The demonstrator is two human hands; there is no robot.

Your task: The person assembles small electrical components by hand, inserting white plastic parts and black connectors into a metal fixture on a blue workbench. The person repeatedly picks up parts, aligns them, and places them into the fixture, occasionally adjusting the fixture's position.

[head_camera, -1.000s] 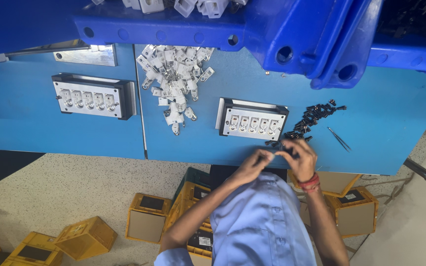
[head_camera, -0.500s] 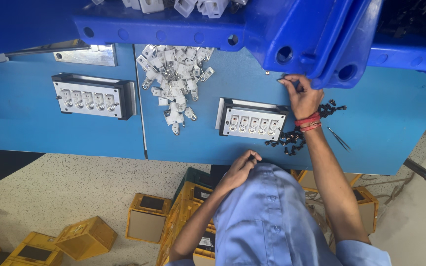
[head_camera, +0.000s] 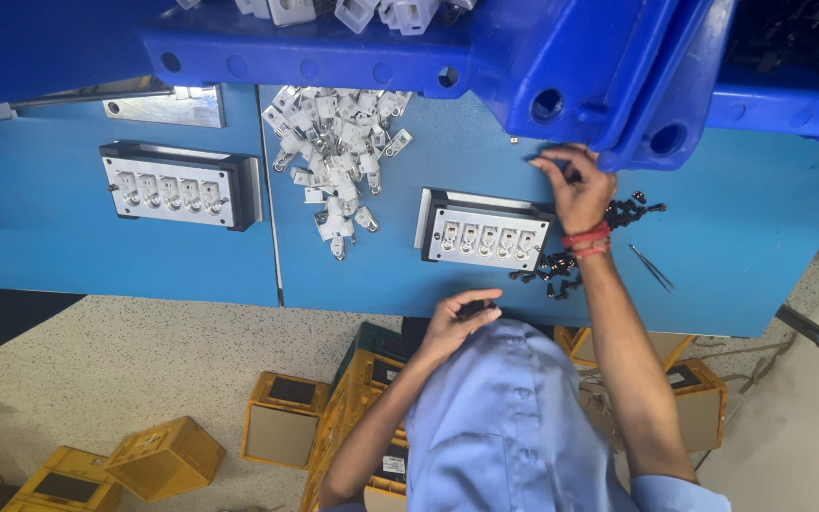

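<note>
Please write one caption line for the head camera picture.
Right hand reaches toward the blue bin; left hand holds a small dark part by the table edge.

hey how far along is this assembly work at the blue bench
Looks early. The near fixture and the far one each show a row of seated pieces. In hand: the left hand pinches a small dark part; the right hand reaches toward the blue bin. Left: big piles of white clips and black parts.

Bright even light, soft shadows, sharp
</note>
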